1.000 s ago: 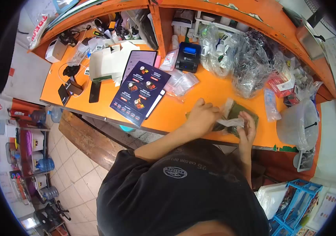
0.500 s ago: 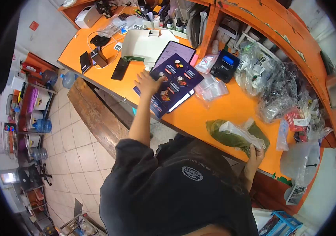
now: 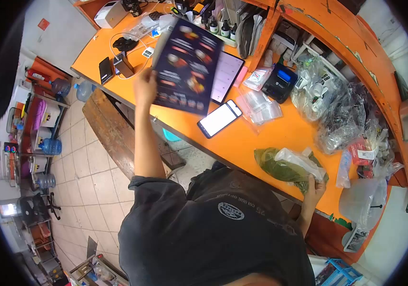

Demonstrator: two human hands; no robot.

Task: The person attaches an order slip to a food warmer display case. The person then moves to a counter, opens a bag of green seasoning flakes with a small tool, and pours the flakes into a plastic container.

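My left hand (image 3: 145,88) is closed on the left edge of a dark blue menu sheet (image 3: 185,69) with food pictures, held up tilted over the table. Behind the sheet shows part of a tablet (image 3: 226,76) with a lit screen. A phone (image 3: 219,119) with a bright white screen lies just below the sheet. At the table's front edge, my right hand (image 3: 313,190) pinches a crumpled white wrapper (image 3: 299,161), which lies on a green leaf-like sheet (image 3: 271,164). I cannot tell whether the green sheet is leaf or plastic.
A black card printer or terminal (image 3: 279,83) stands by clear plastic packets (image 3: 263,106). Crumpled plastic bags (image 3: 333,114) fill the right side. Another phone (image 3: 105,70) and a cable lie at the left. A wooden bench (image 3: 108,131) stands beside the table.
My left hand has gripped the menu sheet and lifted it up and left, uncovering the white-screened phone and more of the tablet. My right hand stays at the white wrapper.
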